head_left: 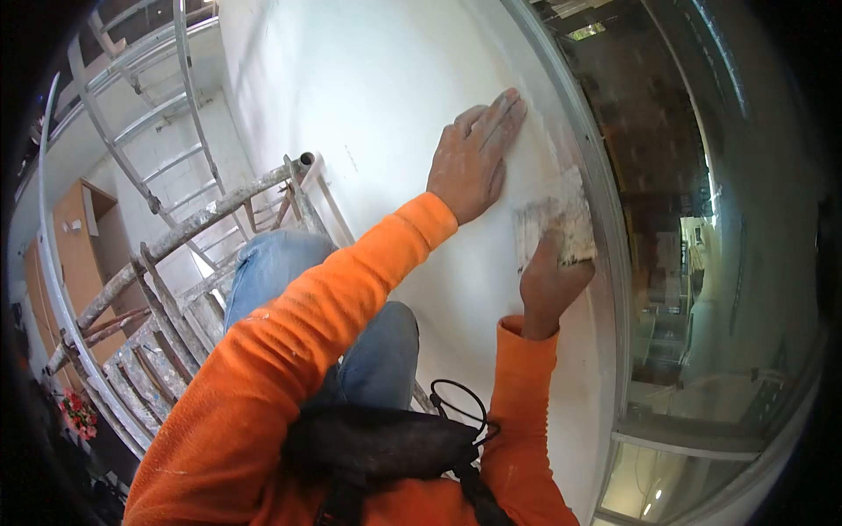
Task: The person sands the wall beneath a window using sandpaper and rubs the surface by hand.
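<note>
My left hand point(478, 158) lies against the white wall point(351, 105), its dusty fingers stretched out toward the window frame. Below and to the right of it, my right hand point(554, 280) grips a broad putty knife point(554, 217), thumb laid along the plate. The flat, roughly rectangular blade is smeared with dried filler and rests on the wall close to the frame. Its handle is hidden in my fist. Both of my sleeves are orange.
A metal window frame point(610, 228) with dark glass point(667, 289) borders the wall on the right. To the left stand paint-spattered scaffold tubes point(189, 226) and an aluminium ladder point(158, 114). My bent knees point(381, 351) are close to the wall. Red flowers point(77, 414) show lower left.
</note>
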Demonstrator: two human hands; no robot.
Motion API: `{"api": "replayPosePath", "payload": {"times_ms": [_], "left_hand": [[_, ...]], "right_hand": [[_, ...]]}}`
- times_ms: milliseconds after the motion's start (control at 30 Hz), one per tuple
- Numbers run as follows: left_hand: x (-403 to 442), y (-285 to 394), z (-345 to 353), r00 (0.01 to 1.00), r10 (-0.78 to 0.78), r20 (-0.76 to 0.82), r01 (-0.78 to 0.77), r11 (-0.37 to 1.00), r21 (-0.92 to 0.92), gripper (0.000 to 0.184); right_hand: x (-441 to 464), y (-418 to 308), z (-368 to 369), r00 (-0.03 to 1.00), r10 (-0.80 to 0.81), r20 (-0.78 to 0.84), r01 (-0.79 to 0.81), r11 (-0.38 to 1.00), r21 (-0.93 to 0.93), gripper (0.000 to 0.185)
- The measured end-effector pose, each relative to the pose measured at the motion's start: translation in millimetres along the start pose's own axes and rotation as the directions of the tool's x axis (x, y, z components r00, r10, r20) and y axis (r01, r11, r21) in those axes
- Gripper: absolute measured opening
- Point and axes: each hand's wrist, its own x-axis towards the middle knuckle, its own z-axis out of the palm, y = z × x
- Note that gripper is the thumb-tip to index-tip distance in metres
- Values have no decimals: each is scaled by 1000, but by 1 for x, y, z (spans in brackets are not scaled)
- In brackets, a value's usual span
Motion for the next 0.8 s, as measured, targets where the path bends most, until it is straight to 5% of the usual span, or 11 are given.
{"api": "replayPosePath", "payload": {"times_ms": [100, 233, 333, 500, 633, 733, 800], "left_hand": [[-2, 0, 1, 1000, 10, -19, -10, 1000, -1, 81], [-1, -2, 1, 1000, 8, -17, -9, 1000, -18, 80], [0, 3, -4, 1000, 2, -20, -3, 1000, -14, 81], [3, -5, -1, 1000, 16, 4, -16, 1000, 1, 81], [2, 1, -4, 999, -22, 28, 22, 1000, -14, 80], [2, -2, -3, 999, -18, 34, 19, 999, -31, 79], [5, -1, -4, 1000, -7, 5, 7, 1000, -23, 79]], "right_hand": [[-2, -6, -4, 992, 126, -25, -127, 991, -31, 31], [3, -4, -4, 998, 65, -23, -63, 993, 103, 31], [5, -11, -2, 994, 102, 33, -100, 994, -47, 31], [14, -8, 2, 992, -120, -30, 121, 992, 27, 28], [17, -11, 1, 998, -54, 45, 56, 997, -47, 29], [20, -12, 6, 993, -90, -77, 97, 991, 91, 29], [20, -14, 4, 997, -61, 57, 64, 997, -47, 33]]}}
